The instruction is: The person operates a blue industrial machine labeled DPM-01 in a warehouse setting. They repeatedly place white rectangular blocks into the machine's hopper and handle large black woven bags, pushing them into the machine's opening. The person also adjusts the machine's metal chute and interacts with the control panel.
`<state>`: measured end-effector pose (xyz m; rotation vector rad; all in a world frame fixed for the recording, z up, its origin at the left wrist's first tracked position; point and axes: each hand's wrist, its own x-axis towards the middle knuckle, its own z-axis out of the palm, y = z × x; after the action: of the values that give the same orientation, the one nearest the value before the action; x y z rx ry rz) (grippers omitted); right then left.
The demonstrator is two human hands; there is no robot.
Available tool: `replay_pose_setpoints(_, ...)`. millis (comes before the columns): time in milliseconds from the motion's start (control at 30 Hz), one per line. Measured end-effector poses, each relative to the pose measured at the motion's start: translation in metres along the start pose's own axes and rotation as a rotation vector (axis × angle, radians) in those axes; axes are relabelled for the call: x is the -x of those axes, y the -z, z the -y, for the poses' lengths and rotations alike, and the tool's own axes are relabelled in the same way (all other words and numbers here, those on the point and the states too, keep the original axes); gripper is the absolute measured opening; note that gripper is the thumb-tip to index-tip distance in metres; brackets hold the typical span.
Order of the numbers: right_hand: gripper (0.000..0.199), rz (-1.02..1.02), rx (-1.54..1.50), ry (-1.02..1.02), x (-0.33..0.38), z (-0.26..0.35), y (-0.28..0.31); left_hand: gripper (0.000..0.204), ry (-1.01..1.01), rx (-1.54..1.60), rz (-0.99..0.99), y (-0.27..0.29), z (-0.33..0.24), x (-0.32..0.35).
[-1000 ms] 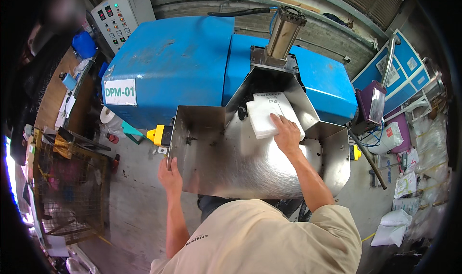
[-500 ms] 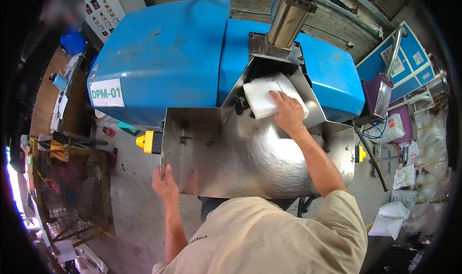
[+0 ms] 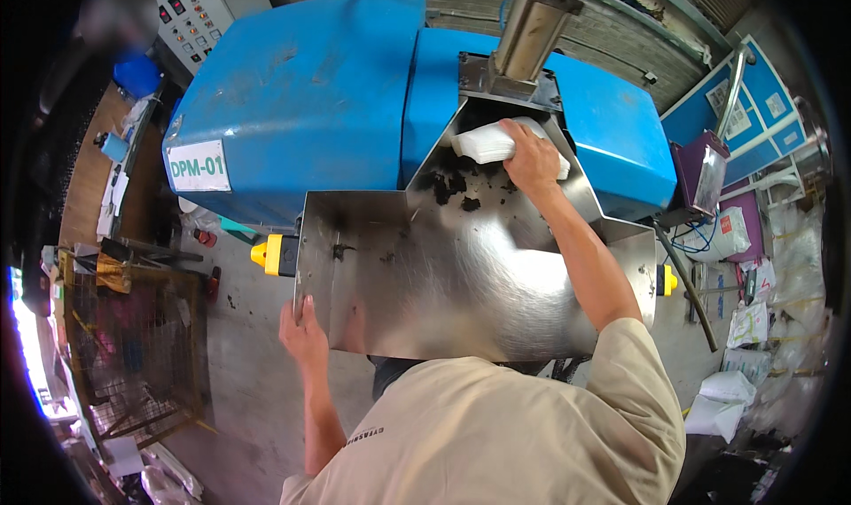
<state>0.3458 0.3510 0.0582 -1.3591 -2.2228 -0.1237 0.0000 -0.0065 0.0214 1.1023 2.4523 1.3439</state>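
Note:
My right hand [image 3: 534, 161] is closed on a thick white bundle [image 3: 486, 143] that looks like folded plastic sheeting. It sits high in the narrow throat of a metal hopper [image 3: 443, 301], and its far side is in shadow. Dark black scraps [image 3: 450, 184] lie on the steel just below the bundle. With my left hand [image 3: 306, 335] I grip the left side wall of the hopper near its front corner, fingers wrapped over the edge.
Behind the hopper stands a big blue machine [image 3: 292, 88] with a metal cylinder [image 3: 530, 39] above the throat. Yellow-and-black knobs [image 3: 275, 255] stick out at the hopper's sides. A wire-mesh cage [image 3: 133, 354] is at left; white sacks [image 3: 718, 403] and plastic-wrapped goods [image 3: 789, 283] are at right.
My right hand has pushed the white bundle farther up into the throat, and the bundle now tilts so its folded edge shows. More black scraps are uncovered. My left hand stays on the hopper wall.

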Motion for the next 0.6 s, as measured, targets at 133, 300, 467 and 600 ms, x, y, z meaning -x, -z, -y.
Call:
replay_pose_setpoints(133, 0.061, -0.043, -0.021, 0.046, 0.019, -0.006, 0.008, 0.024, -0.005, 0.076, -0.021, -0.008, 0.018, -0.004)
replay_pose_setpoints(300, 0.055, -0.115, -0.033, 0.071, 0.06, 0.025, 0.047, 0.029, 0.008, 0.004, 0.018, -0.006, 0.02, -0.005)
replay_pose_setpoints(467, 0.061, -0.234, -0.058, -0.055, 0.114, 0.047, 0.091, 0.031, 0.017, 0.074, 0.011, -0.004, 0.016, 0.0)
replay_pose_setpoints(600, 0.048, -0.367, -0.562, -0.447, 0.162, 0.05, 0.099, 0.03, -0.004, 0.116, -0.005, -0.009, 0.022, 0.002)
